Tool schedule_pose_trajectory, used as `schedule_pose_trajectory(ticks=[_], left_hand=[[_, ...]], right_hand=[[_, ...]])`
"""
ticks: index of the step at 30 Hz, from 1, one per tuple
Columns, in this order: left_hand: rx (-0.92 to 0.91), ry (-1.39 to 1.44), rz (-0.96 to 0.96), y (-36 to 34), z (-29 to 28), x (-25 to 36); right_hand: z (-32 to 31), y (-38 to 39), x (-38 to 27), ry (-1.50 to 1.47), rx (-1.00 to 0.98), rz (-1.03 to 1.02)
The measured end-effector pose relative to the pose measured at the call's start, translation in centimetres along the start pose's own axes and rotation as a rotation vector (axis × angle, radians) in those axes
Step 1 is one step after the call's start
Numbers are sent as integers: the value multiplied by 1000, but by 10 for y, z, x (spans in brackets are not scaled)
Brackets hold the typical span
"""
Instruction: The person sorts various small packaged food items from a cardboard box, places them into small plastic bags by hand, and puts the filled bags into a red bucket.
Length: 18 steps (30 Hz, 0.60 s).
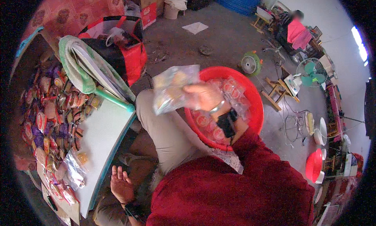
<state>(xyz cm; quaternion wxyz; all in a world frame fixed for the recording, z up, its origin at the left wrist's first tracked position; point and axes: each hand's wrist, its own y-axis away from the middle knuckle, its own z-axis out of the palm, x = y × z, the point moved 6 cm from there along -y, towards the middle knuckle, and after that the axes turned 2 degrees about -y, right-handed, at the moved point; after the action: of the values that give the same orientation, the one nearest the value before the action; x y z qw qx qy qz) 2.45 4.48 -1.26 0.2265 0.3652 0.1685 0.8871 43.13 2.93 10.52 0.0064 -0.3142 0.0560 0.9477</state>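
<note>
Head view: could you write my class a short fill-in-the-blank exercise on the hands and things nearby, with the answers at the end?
1. The packet is in the person's ____ hand.
2. The round tub is coloured ____.
3. The left hand holds ____.
4. The white board lies on the person's ____ side.

Missing words: right; red; nothing; left.

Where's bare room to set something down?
White tabletop: strip between packet heap and right edge, teal rod at its far end. Floor: between white sheet and green fan. Crowded: tabletop's left side; red tub, holding clear packets.
</note>
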Motion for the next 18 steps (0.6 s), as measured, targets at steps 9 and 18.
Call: schedule_pose_trajectory(ticks=[9, 18], left_hand=[[-65, -35, -41, -11, -17, -4], [-24, -60, -74, -13, -22, -8]], right_hand=[[-209, 127, -1, 69, 602, -15], [-292, 199, 100, -23, 842, 245]])
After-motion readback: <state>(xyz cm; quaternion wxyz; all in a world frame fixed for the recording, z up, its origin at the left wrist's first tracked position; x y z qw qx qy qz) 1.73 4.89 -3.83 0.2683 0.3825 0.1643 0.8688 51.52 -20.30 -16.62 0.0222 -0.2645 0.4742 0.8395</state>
